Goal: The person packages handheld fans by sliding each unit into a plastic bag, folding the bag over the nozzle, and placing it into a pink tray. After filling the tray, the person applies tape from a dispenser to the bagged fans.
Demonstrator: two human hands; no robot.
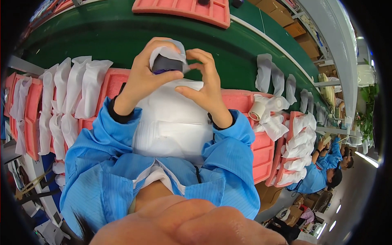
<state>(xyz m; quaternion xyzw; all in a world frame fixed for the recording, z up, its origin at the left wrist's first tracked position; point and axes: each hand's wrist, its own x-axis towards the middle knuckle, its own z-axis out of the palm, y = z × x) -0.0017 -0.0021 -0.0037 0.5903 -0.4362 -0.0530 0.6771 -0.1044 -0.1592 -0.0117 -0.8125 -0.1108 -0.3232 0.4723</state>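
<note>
My left hand (145,77) is closed around a dark grey, rounded object (166,64) with a purple edge at its lower side. A thin white wrapping sheet (168,51) partly covers the object and curls over its top. My right hand (207,83) is just to the right, fingers curved and apart, with a gap between thumb and fingers. Its fingertips come close to the wrapping; whether they touch it I cannot tell. Below both hands lies a stack of thin white sheets (173,132), in front of my body.
A green work surface (110,43) runs across. Pink foam trays (261,153) flank the stack; another pink tray (183,10) lies at the far side. White-wrapped pieces (87,79) stand at left, more wrapped pieces (264,71) at right. Co-workers in blue (312,177) sit far right.
</note>
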